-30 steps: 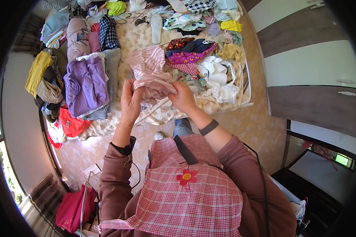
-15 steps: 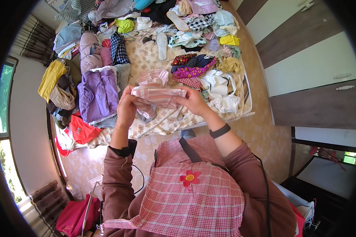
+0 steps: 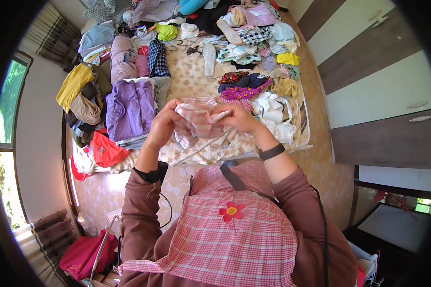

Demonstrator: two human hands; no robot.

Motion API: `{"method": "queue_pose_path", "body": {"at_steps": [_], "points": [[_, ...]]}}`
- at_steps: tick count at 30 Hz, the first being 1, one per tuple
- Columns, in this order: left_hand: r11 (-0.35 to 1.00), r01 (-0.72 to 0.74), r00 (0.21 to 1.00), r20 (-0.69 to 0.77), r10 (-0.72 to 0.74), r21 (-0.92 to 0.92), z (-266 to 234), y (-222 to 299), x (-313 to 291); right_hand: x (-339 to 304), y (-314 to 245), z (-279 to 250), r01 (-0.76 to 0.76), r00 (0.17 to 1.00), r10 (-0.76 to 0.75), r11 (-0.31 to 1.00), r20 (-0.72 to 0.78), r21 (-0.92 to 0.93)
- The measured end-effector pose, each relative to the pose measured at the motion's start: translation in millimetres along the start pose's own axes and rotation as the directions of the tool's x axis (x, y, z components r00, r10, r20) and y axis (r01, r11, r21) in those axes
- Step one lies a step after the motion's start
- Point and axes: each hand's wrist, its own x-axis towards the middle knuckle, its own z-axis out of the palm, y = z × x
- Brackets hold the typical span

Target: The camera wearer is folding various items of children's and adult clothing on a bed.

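Between my two hands hangs a pink-and-white striped garment [image 3: 198,123], held over the near part of the bed. My left hand [image 3: 164,123] pinches its left end. My right hand [image 3: 240,117] grips its right end, with some cloth bunched at the fingers. The garment's exact kind does not show. Left of it lies a folded purple garment [image 3: 130,109] on a stack. Close to my right hand sit a purple flowered cloth [image 3: 245,91] and some white clothes [image 3: 269,107].
The bed's floral cover [image 3: 184,67] carries piles of clothes along its far and side edges. Yellow [image 3: 74,86] and red [image 3: 107,149] garments lie at the left. A light insole-shaped piece [image 3: 209,60] rests mid-bed. Striped cabinets [image 3: 378,86] stand at the right, a window at the left.
My hands have drawn closer together, so the striped garment's stretched top edge now sags and bunches. The whole view has shifted slightly, moving the bed rightward in the picture.
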Motion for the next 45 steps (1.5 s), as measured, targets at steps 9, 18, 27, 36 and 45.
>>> {"method": "queue_pose_path", "body": {"at_steps": [9, 18, 27, 36, 45], "points": [[0.877, -0.245, 0.96, -0.021, 0.278, 0.414, -10, -1, -26, 0, -102, 3, 0.295, 0.927, -0.358, 0.879, -0.112, -0.375], [0.424, -0.47, 0.734, 0.075, 0.675, 0.774, 31, -20, -60, 3, -173, 22, 0.415, 0.891, -0.439, 0.676, 0.119, -0.61], [0.414, -0.555, 0.711, 0.152, 0.687, 0.722, 57, -5, -52, -2, -194, 30, 0.453, 0.877, -0.446, 0.642, 0.18, -0.618], [0.437, -0.511, 0.772, 0.17, 0.613, 0.74, 68, 8, -48, -14, -200, 25, 0.396, 0.91, -0.384, 0.685, 0.158, -0.611], [0.362, -0.471, 0.801, 0.218, 0.558, 0.805, 52, -17, -48, -20, -200, 19, 0.401, 0.905, -0.412, 0.733, 0.11, -0.549]]}}
